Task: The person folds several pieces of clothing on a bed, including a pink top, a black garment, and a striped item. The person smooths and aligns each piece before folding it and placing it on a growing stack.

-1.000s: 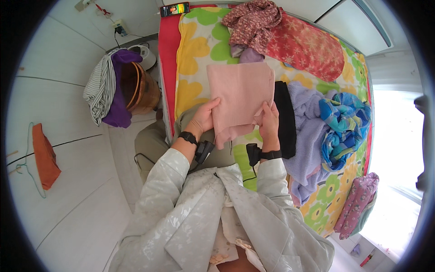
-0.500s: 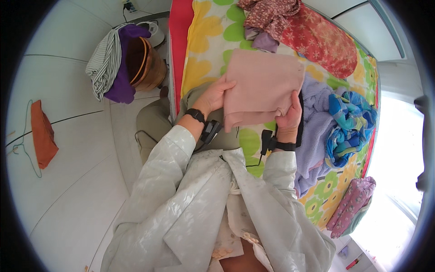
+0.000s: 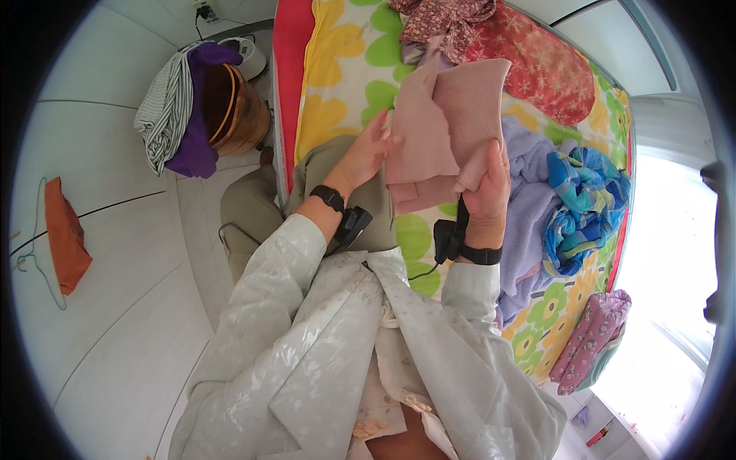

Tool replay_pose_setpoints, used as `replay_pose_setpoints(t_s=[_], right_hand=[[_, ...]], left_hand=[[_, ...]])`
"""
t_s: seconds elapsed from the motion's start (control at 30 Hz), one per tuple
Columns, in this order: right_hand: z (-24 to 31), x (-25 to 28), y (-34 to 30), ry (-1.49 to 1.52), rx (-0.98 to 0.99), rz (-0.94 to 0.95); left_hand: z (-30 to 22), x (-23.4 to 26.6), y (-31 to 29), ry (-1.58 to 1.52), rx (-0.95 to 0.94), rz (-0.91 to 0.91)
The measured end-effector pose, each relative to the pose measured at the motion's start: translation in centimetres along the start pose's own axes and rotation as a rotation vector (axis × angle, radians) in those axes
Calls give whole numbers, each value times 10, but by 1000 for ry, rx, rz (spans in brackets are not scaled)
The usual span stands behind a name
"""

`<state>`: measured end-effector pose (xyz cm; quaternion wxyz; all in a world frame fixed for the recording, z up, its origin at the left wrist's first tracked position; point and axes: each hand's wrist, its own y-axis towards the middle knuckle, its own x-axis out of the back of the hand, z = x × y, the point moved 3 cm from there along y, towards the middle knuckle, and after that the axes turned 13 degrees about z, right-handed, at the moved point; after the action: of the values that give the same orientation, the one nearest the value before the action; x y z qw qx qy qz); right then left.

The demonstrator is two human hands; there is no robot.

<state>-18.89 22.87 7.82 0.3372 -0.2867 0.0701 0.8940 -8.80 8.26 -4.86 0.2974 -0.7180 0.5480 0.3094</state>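
A folded dusty-pink cloth (image 3: pixel 479 103), perhaps a garment, is held up in front of me above the bed. Its left part stands apart as a loose flap with a peak at the top, so the layers show. My right hand (image 3: pixel 487 192) grips the lower right corner, thumb on the front and the other fingers hidden behind. At the left edge is my left hand (image 3: pixel 366 153), its fingers apart and the thumb tip just touching or overlapping the flap. Both wrists wear black straps with small dark devices.
The bed (image 3: pixel 330 84) has a flowered sheet. On it lie a red snowflake-patterned cloth (image 3: pixel 529 69), a lavender fleece (image 3: pixel 529 199), a blue patterned cloth (image 3: pixel 583 207) and a rolled pink floral bundle (image 3: pixel 590 341). A brown bucket (image 3: pixel 249 115) draped with purple cloth (image 3: pixel 203 115) stands left.
The pink cloth was a flat folded rectangle; its left part has now come away as a flap. My left hand's fingers have spread at its edge. The right hand keeps its grip.
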Motion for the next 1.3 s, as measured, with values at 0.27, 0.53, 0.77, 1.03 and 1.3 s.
replay_pose_setpoints(t_s=[0.27,0.53,0.77,1.03,1.3], right_hand=[[-51,-18,-14,86,-337,62],[-27,29,-12,162,-110,-176],[-5,117,-24,226,71,-276],[-30,143,-35,-213,128,-494],[-83,61,-5,-773,-189,126]], left_hand=[[7,10,-13,-377,242,132],[6,21,-10,-558,219,-14],[-1,34,-17,-597,145,-37],[-11,28,-20,-575,178,12],[-9,21,-17,-399,192,64]])
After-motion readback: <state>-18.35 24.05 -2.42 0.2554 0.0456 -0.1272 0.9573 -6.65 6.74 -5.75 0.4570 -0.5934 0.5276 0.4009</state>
